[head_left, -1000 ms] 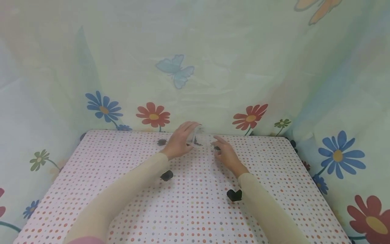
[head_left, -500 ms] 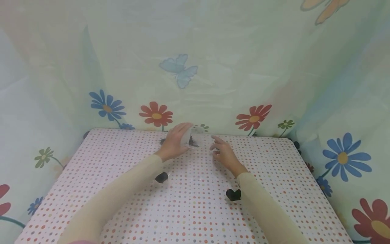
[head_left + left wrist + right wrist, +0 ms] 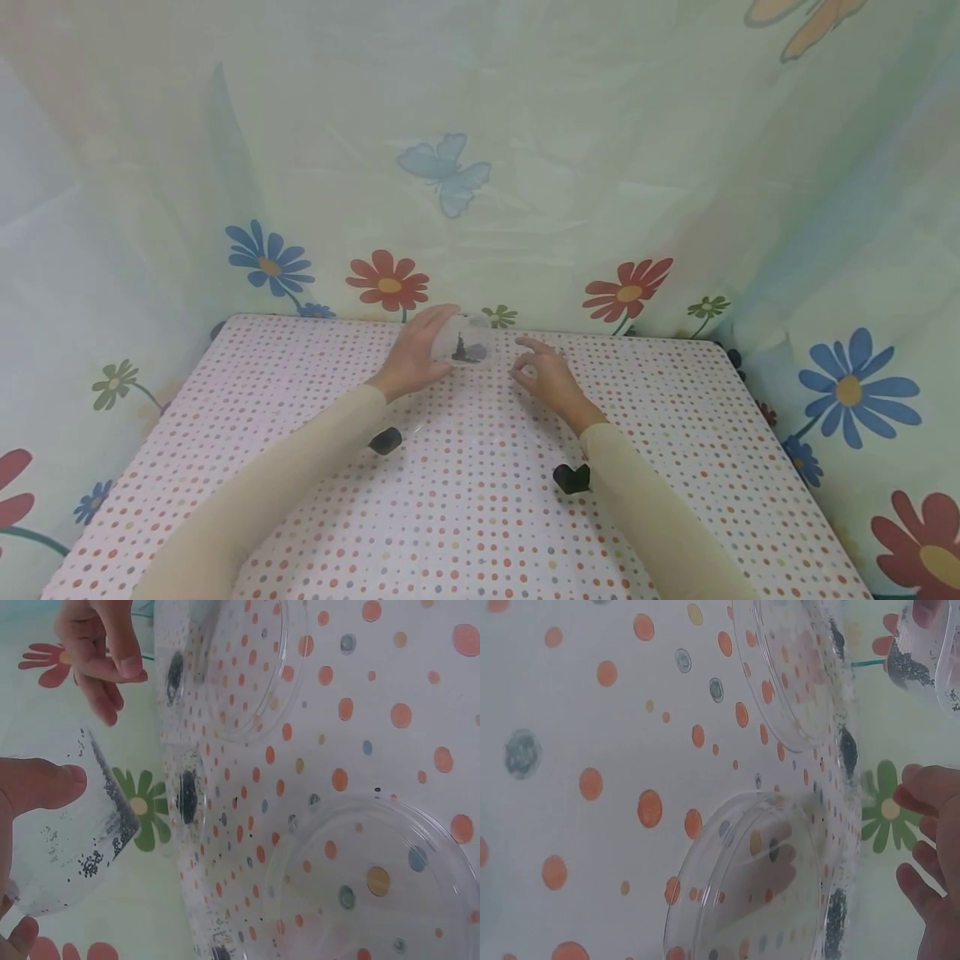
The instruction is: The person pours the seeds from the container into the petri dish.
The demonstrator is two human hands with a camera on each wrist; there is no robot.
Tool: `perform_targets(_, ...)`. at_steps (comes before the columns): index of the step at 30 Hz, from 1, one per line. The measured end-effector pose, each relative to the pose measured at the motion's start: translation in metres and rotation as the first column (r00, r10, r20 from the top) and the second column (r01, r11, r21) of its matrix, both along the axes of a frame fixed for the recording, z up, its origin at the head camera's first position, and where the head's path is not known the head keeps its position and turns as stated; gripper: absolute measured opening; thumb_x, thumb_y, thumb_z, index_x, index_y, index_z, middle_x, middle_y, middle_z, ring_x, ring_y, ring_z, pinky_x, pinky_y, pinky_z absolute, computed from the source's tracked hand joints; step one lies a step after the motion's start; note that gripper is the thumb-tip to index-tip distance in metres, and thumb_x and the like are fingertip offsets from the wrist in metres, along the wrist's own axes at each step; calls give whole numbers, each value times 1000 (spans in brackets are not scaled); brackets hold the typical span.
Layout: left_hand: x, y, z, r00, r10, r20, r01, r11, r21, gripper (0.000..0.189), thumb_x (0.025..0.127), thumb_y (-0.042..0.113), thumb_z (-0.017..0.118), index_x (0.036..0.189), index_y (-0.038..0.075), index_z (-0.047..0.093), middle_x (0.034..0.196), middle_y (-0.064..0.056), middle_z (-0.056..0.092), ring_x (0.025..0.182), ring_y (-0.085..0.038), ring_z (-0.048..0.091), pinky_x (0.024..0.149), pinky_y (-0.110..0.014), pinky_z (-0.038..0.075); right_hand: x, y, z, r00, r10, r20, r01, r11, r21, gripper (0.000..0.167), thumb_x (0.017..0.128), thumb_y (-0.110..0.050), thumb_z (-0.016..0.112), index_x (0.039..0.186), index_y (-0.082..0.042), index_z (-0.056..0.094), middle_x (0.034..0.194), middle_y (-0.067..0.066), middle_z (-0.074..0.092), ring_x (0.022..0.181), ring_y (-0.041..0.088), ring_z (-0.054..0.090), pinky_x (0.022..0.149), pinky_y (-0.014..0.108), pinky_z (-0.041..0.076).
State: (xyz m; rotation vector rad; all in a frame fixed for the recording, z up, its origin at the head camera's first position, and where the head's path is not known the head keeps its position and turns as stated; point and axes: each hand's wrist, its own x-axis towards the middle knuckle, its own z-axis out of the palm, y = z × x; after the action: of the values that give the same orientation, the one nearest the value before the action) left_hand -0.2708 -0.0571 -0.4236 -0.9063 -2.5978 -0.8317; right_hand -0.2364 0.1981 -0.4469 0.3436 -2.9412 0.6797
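My left hand [image 3: 415, 354] grips a clear plastic container [image 3: 52, 832] above the back of the table. Small black grains [image 3: 112, 832] cling to its wall and gather in one corner. In the head view the container [image 3: 471, 337] looks tilted, with its mouth toward my right hand. My right hand [image 3: 551, 379] hovers just to the right, apart from the container, its fingers loosely bent. No object shows between these fingers [image 3: 922, 787]. Below the hands, small heaps of dark grains [image 3: 187, 796] sit in clear dishes along the back of the table.
Clear round lids or dishes [image 3: 442, 825] lie nearer on the dotted tabletop [image 3: 465, 517]; another round clear rim [image 3: 705, 855] shows in the right wrist view. A few loose grains dot the cloth. Behind the table rises a flowered curtain [image 3: 525, 208].
My left hand has moved left with the container, which now tips so the grains show more. My right hand has shifted slightly left, away from the dark heap, its thumb and forefinger closer together.
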Motion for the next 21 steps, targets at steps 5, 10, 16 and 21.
perform_targets(5, 1, -5, -2, 1000, 25, 7, -25, 1000, 13, 89, 70, 16, 82, 147, 17, 37, 151, -4, 41, 140, -23, 37, 116, -48, 32, 0, -2, -2, 1000, 13, -2, -13, 999, -39, 16, 91, -23, 67, 97, -9, 71, 146, 10, 48, 139, 34, 39, 115, 57, 30)
perform_targets(10, 2, -10, -3, 998, 49, 36, -49, 999, 14, 90, 71, 15, 82, 148, 18, 35, 151, -3, 40, 141, -22, 35, 118, -46, 29, -1, -5, -4, 999, 41, 0, -41, 998, -55, 28, 94, -28, 62, 112, -7, 67, 146, 11, 48, 138, 33, 41, 115, 52, 34)
perform_targets(16, 4, -17, -1, 995, 73, 64, -74, 997, 9, 89, 74, 18, 82, 148, 18, 34, 152, -3, 39, 141, -24, 36, 117, -46, 31, -2, -10, -4, 999, 46, 19, -45, 998, -52, 38, 96, -31, 59, 126, -8, 59, 148, 10, 45, 140, 33, 39, 114, 52, 34)
perform_targets(21, 6, -22, -2, 991, 99, 89, -100, 995, 7, 91, 74, 23, 83, 149, 19, 32, 152, -2, 39, 141, -25, 36, 117, -47, 32, -5, -11, -6, 998, 56, 22, -54, 996, -66, 40, 96, -31, 59, 129, -9, 58, 149, 11, 44, 140, 33, 39, 115, 52, 33)
